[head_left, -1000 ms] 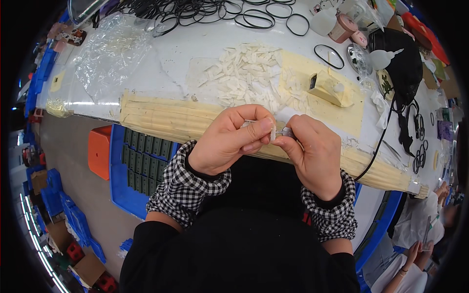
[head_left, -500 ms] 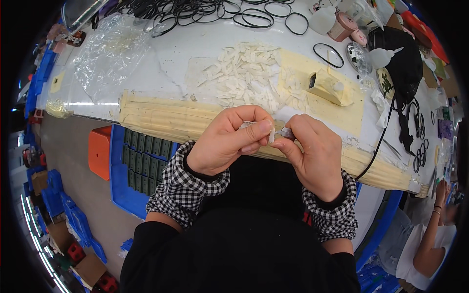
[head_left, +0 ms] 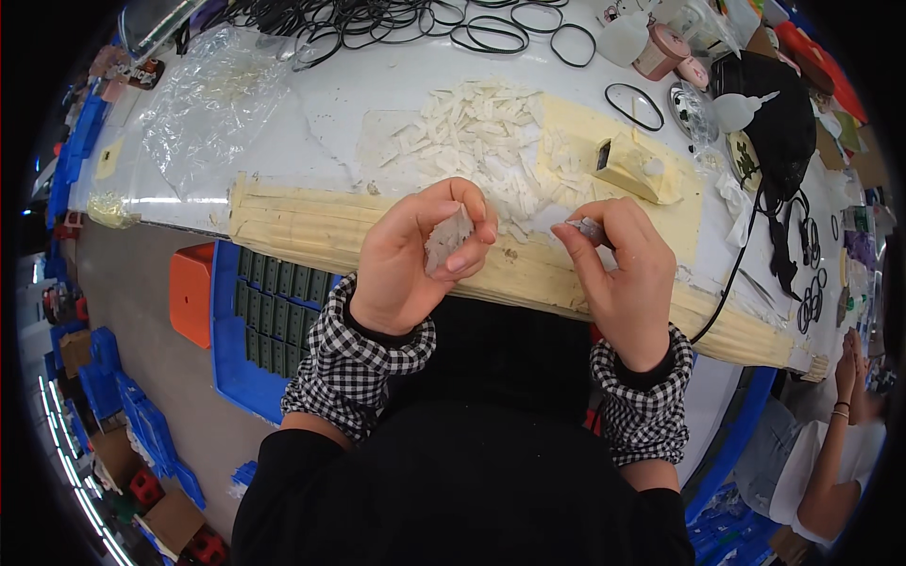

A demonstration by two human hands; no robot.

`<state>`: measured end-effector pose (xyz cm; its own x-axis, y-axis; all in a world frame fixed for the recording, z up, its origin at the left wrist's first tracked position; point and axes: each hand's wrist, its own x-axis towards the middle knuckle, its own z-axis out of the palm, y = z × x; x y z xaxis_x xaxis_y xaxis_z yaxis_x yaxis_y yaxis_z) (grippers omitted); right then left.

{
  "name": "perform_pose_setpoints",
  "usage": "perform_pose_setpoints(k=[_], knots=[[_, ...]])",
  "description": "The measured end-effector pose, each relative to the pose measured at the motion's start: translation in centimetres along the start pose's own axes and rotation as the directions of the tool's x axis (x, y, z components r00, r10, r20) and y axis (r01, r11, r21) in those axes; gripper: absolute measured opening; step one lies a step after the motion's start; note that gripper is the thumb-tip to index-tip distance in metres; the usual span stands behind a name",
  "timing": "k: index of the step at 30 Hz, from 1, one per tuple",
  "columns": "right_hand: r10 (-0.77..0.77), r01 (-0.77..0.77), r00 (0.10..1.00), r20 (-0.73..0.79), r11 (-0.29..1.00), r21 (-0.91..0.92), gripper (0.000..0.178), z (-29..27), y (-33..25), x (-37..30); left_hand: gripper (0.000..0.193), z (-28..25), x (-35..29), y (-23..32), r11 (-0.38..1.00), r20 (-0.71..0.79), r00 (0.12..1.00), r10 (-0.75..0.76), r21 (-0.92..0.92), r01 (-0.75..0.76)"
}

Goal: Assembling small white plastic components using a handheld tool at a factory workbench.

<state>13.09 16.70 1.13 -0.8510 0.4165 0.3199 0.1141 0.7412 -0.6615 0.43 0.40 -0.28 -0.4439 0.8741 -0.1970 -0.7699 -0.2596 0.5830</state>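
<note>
Worker [head_left: 444, 481] in black, with checked sleeve covers [head_left: 330, 373], holds both hands above the taped edge of a white worktop [head_left: 330, 123]. The left hand [head_left: 392, 259] is half cupped, its fingers curled around a pale, flat, translucent piece [head_left: 447, 241]. The right hand [head_left: 637, 274], apart from it, has thumb and forefinger pinching a small grey piece [head_left: 591, 229], partly hidden by the grip. Just beyond lies a loose heap of slim white strips [head_left: 477, 123], some spilling onto a cream sheet [head_left: 681, 226] that bears a yellow block [head_left: 637, 170].

Below the worktop, at left, a blue crate [head_left: 226, 363] carries dark green blocks [head_left: 274, 297] packed in rows, beside an orange stool [head_left: 192, 297]. At upper right, a pink jar [head_left: 662, 54] stands near a white bottle [head_left: 625, 42]; the contents of both cannot be made out. A nozzled bottle [head_left: 736, 113], also white, sits beside a black bag [head_left: 779, 123] whose inside is hidden. At upper left, a crumpled clear plastic bag [head_left: 217, 104] lies near tangled black rings [head_left: 377, 24]. A co-worker's arm [head_left: 830, 453] shows at lower right.
</note>
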Motion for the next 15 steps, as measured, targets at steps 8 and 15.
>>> perform_pose_setpoints(k=[8, 15], knots=[[-0.072, 0.075, 0.997, 0.032, 0.992, -0.106, 0.015, 2.8, -0.6, 0.5, 0.023, -0.3, 0.1, 0.0, 0.992, -0.032, 0.998, 0.057, -0.109, -0.06], [-0.053, 0.052, 0.999, -0.013, 0.996, -0.068, 0.018, 2.6, -0.1, 0.5, 0.017, 0.5, 0.0, 0.2, 0.991, -0.178, 0.979, 0.099, 0.106, -0.081]])
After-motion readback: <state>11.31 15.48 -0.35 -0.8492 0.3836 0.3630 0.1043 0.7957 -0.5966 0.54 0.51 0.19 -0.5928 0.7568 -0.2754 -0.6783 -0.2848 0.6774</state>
